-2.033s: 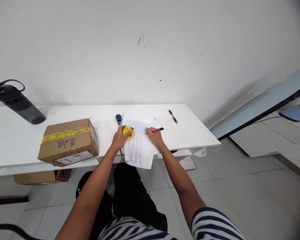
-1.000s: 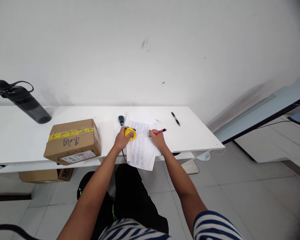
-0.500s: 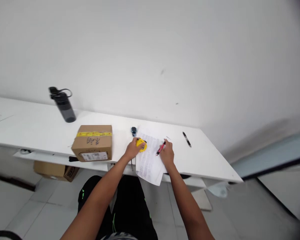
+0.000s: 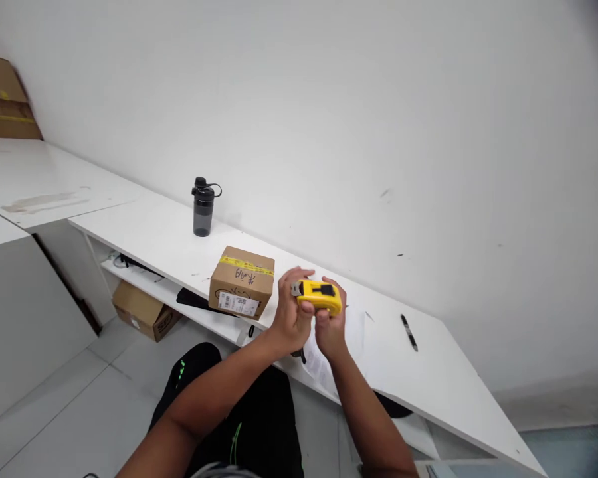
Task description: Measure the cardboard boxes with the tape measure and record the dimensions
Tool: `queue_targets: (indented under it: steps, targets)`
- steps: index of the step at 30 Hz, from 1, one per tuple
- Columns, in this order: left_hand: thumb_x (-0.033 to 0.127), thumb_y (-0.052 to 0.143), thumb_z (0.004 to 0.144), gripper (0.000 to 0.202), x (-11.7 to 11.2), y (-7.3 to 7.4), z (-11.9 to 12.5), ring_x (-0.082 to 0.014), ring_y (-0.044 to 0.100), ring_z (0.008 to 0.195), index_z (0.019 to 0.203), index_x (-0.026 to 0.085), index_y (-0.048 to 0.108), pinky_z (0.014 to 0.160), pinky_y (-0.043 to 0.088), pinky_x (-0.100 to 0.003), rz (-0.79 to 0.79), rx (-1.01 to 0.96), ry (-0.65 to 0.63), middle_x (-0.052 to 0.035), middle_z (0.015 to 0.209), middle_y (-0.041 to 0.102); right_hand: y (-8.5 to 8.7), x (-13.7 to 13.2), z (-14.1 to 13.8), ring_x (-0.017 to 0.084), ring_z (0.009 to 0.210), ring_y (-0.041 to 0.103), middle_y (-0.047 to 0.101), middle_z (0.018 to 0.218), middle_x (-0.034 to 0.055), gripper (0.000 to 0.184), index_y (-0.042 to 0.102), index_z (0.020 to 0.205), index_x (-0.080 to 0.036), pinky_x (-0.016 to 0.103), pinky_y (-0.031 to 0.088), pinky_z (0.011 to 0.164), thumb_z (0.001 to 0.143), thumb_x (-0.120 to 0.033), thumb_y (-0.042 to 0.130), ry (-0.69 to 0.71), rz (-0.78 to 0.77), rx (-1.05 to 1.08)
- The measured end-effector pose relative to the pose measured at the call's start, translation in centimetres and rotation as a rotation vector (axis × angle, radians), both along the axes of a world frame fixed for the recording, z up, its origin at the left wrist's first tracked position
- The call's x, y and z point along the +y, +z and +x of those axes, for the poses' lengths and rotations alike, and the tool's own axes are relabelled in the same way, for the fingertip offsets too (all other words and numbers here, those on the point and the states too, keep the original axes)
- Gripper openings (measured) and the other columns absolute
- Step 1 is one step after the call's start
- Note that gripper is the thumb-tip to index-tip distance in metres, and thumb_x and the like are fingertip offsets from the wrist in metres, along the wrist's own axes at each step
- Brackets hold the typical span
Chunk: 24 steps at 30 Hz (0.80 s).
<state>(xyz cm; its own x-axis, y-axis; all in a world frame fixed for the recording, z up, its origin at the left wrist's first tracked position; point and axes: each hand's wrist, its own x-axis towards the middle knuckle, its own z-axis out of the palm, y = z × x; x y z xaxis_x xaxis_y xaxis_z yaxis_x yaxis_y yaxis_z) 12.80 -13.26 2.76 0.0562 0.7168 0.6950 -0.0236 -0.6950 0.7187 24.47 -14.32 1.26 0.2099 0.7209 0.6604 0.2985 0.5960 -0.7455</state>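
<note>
Head camera: both hands hold a yellow tape measure (image 4: 319, 296) in the air over the front edge of the table (image 4: 448, 372), just right of a taped cardboard box (image 4: 242, 281). The left hand (image 4: 290, 320) wraps the end with the metal hook, and the right hand (image 4: 330, 330) pinches the case from below. The case looks hard, compact and fairly light, with smooth plastic that may slip, so it is best gripped across its flat sides. A black pen (image 4: 408, 332) lies well to the right.

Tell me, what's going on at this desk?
A person at a white desk holds a yellow tape measure up in both hands, left hand and right hand, above a printed sheet. A taped cardboard box and a dark bottle stand to the left; a black pen lies to the right.
</note>
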Motion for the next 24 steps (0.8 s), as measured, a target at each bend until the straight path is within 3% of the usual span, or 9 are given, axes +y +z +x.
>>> queue_targets:
  steps: [2, 4, 6, 8, 11, 15, 20, 24]
  targets:
    - [0.075, 0.007, 0.087, 0.078, 0.4, 1.5, -2.9, -0.0268, 0.029, 0.144, 0.140, 0.026, 0.037, 0.118, 0.027, -0.047, -0.006, -0.029, 0.116, -0.0152, 0.145, 0.041, 1.8, 1.7, -3.3, 0.028, 0.104, 0.062, 0.058, 0.121, 0.0122, 0.074, 0.047, 0.128, -0.024, 0.041, 0.053, 0.086, 0.075, -0.075, 0.060, 0.026, 0.012, 0.000]
    - [0.074, 0.009, 0.089, 0.077, 1.7, 1.9, -6.3, -0.0264, 0.026, 0.145, 0.141, 0.025, 0.037, 0.118, 0.025, -0.046, -0.061, -0.042, 0.285, -0.0137, 0.149, 0.038, 3.5, 4.3, -6.0, 0.025, 0.096, 0.063, 0.059, 0.119, 0.0112, 0.072, 0.046, 0.129, -0.024, 0.038, 0.054, 0.079, 0.075, -0.068, 0.065, 0.100, -0.032, -0.045]
    - [0.067, 0.019, 0.094, 0.067, 3.5, 1.2, -9.6, -0.0266, 0.025, 0.145, 0.140, 0.023, 0.039, 0.119, 0.021, -0.046, -0.193, -0.069, 0.466, -0.0134, 0.149, 0.039, 4.8, 7.4, -8.1, 0.022, 0.093, 0.063, 0.061, 0.119, 0.0100, 0.068, 0.046, 0.130, -0.023, 0.035, 0.053, 0.079, 0.077, -0.061, 0.067, 0.159, -0.073, -0.141]
    - [0.057, 0.043, 0.092, 0.057, 5.5, -0.4, -12.4, -0.0285, 0.024, 0.145, 0.137, 0.022, 0.042, 0.118, 0.022, -0.047, -0.389, -0.061, 0.552, -0.0136, 0.147, 0.041, 5.5, 10.4, -9.8, 0.022, 0.094, 0.062, 0.062, 0.120, 0.0087, 0.059, 0.050, 0.128, -0.023, 0.035, 0.052, 0.084, 0.080, -0.055, 0.064, 0.194, -0.099, -0.302]
    - [0.043, 0.068, 0.079, 0.072, 7.5, -3.3, -14.7, -0.0317, 0.030, 0.142, 0.140, 0.021, 0.039, 0.116, 0.027, -0.048, -0.545, -0.008, 0.442, -0.0154, 0.145, 0.043, 5.3, 13.8, -11.8, 0.022, 0.095, 0.063, 0.065, 0.120, 0.0056, 0.051, 0.053, 0.129, -0.025, 0.037, 0.050, 0.088, 0.085, -0.051, 0.060, 0.250, -0.143, -0.585]
    - [0.040, 0.064, 0.082, 0.076, 8.3, -5.6, -14.9, -0.0278, 0.049, 0.130, 0.147, 0.019, 0.031, 0.106, 0.040, -0.042, -0.552, -0.118, 0.172, -0.0165, 0.145, 0.044, 4.3, 15.2, -13.2, 0.023, 0.101, 0.064, 0.066, 0.123, 0.0034, 0.047, 0.054, 0.132, -0.028, 0.039, 0.049, 0.092, 0.088, -0.045, 0.055, 0.313, -0.140, -0.827]
    - [0.037, 0.058, 0.086, 0.063, 8.1, -5.7, -14.3, -0.0260, 0.054, 0.125, 0.144, 0.021, 0.040, 0.105, 0.042, -0.041, -0.482, -0.107, 0.229, -0.0121, 0.141, 0.052, 4.6, 14.6, -12.6, 0.023, 0.106, 0.064, 0.066, 0.126, 0.0048, 0.049, 0.052, 0.137, -0.028, 0.038, 0.048, 0.094, 0.091, -0.045, 0.054, 0.291, -0.106, -0.966]
    - [0.035, 0.058, 0.085, 0.052, 8.5, -5.9, -14.5, -0.0248, 0.056, 0.122, 0.135, 0.022, 0.052, 0.106, 0.041, -0.039, -0.471, -0.055, 0.313, -0.0092, 0.136, 0.058, 5.4, 13.9, -10.2, 0.023, 0.103, 0.064, 0.067, 0.123, 0.0048, 0.049, 0.054, 0.135, -0.028, 0.037, 0.049, 0.093, 0.090, -0.047, 0.056, 0.304, -0.124, -1.001]
